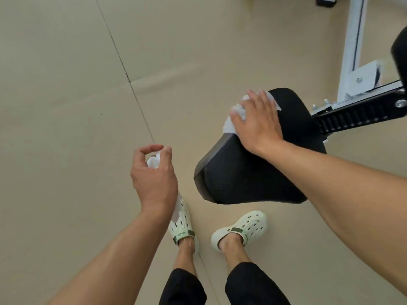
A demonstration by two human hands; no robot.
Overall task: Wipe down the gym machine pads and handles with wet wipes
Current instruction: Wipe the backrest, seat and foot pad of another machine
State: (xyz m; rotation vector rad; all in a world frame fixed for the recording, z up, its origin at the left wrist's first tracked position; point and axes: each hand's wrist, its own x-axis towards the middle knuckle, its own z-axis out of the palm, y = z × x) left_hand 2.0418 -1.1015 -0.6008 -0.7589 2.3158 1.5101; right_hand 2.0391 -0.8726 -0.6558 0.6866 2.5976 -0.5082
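Black pad [253,172] sits centre-right, raised off the floor [66,106] on a black toothed bar [352,116] w/ a white frame [354,40] behind. Far end of the pad is partly covered by the right hand [255,119], which lies flat w/ fingers spread, pressing a white wipe [236,111] onto the top. Only crumpled edges of that wipe show — past the fingertips and beside the thumb; the rest is under the palm.

Left hand [153,175] hangs off to the left of the pad, apart from it, fingers curled round a second wad [153,161] of white wipe. Just a small bit peeks out between thumb and forefinger, plus a strip trailing below the wrist; can't tell its full size.

Another dark pad [399,53] is cut off at the right edge. Small black object [326,1] at top edge is cropped — can't make out what it is.

Below: two pale green clogs [240,230] on the floor, the left one partly hidden by the left forearm. Black trouser legs [255,285] cut off at bottom.
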